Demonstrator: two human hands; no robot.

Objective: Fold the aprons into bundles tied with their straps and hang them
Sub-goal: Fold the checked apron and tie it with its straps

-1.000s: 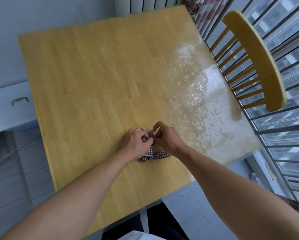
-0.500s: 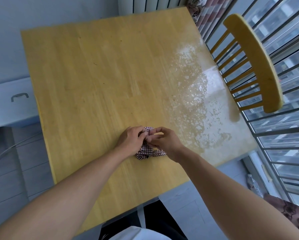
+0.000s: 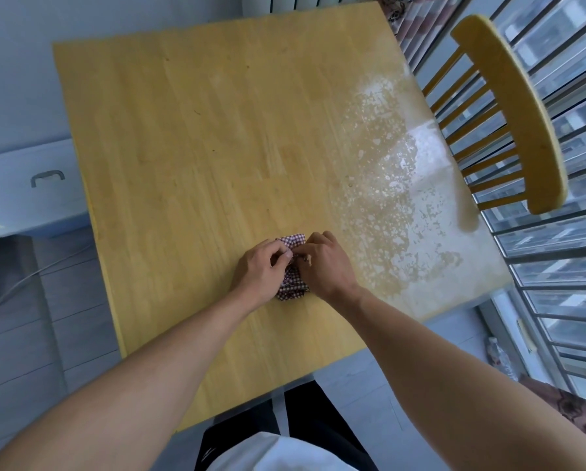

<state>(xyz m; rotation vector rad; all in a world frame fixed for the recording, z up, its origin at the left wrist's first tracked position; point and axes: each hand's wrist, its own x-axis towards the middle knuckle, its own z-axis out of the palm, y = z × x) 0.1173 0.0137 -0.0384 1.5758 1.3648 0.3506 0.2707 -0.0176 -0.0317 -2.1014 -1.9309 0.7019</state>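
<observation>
Both hands are pulling in tighter over the checked cloth than a moment ago, and the right hand is now lying lower across it, so more of the far end of the bundle is showing. Fingertips (image 3: 288, 254) of the left hand (image 3: 262, 266) are curling shut and pinching at the fabric right in the middle of the bundle, and the right hand (image 3: 325, 263) is closing against them from the other side, thumb and fingers nipping what looks like a strap or a fold. I cannot tell which, since the hands are covering the spot. Between and under them the apron bundle (image 3: 293, 282) is sitting on the table (image 3: 182, 147), small and tightly folded, toward the near edge and a little right of centre, with one end poking out beyond the knuckles on the far side and the other below the wrists on the near side.

Judging by its size, the folding is finished and the person is working on the tie. Hanging is not yet done. No hook or rail is showing. A wooden chair (image 3: 508, 107) is standing at the right side of the table, well apart from the hands.
</observation>
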